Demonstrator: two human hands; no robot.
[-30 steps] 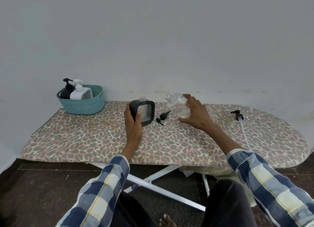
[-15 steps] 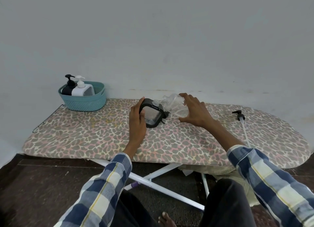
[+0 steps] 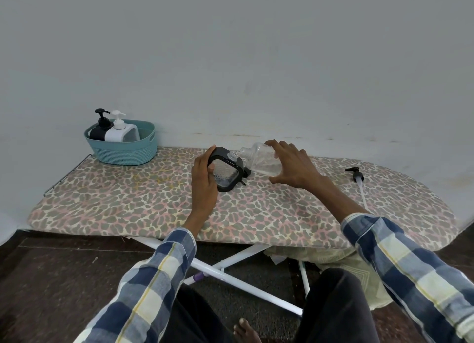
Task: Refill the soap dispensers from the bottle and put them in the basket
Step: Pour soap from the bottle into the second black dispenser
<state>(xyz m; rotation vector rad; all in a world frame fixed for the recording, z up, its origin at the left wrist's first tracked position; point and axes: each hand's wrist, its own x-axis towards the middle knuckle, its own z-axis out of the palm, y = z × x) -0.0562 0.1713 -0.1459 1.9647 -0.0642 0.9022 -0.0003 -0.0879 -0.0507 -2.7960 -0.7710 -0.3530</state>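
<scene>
- The left hand (image 3: 204,186) grips the black-framed dispenser (image 3: 227,172), tilted toward 2 o'clock, at mid-board.
- The right hand (image 3: 292,166) holds the clear bottle (image 3: 261,159) tipped on its side, neck toward 9 o'clock, just beside the dispenser's opening.
- The teal basket (image 3: 123,150) sits at 10 o'clock on the ironing board (image 3: 154,201), holding two pump dispensers (image 3: 112,130).
- A loose pump (image 3: 356,174) lies at 3 o'clock.

- Basket (image 3: 120,152): teal.
- Dispensers in it: one black (image 3: 98,130), one white (image 3: 119,133).
- Held dispenser (image 3: 227,172): black frame, clear panel.
- Bottle (image 3: 261,159): clear.
- Board cover (image 3: 128,201): leopard print in grey, pink and cream.
- Board legs (image 3: 243,286): white.
- Sleeves (image 3: 154,278): blue, white and yellow plaid.
- Loose pump (image 3: 355,174): black head, white tube.
- Wall (image 3: 230,60): pale grey.
- Floor (image 3: 51,278): dark brown.
</scene>
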